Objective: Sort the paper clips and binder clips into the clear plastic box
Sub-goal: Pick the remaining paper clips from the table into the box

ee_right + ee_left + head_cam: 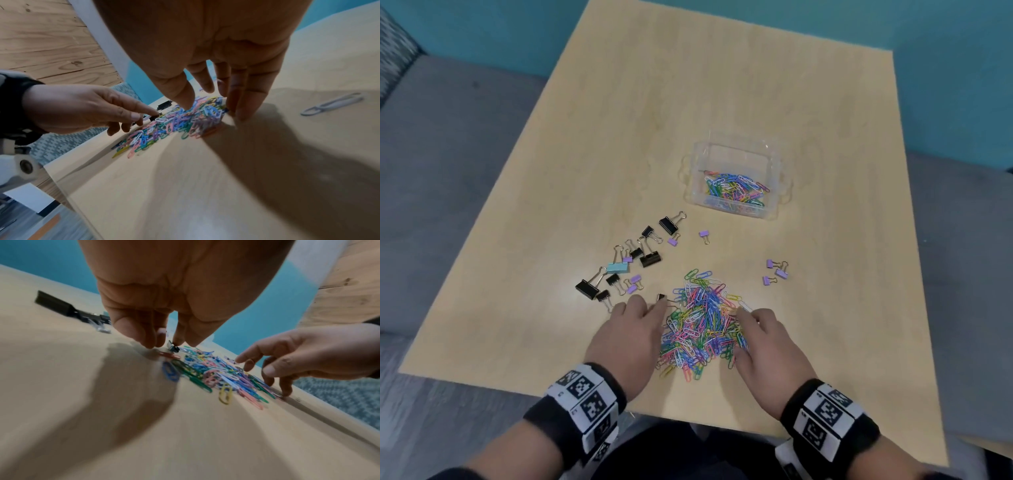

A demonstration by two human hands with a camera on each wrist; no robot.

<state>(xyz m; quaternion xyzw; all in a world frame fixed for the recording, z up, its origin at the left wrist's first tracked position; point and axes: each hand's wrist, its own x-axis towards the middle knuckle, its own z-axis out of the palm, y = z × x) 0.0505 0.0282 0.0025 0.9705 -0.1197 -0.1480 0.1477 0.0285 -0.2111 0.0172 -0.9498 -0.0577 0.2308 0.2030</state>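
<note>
A rectangular table with a pale, light-wood laminate top fills most of the head view. Behind its far edge stands a flat teal-painted wall. A grey upholstered bench seat runs along the left of the table and reappears on the right, with a cushion in a grey-and-white woven pattern at the far left corner. In the right wrist view, knotty brown wooden planks show overhead beside a white strip.
</note>
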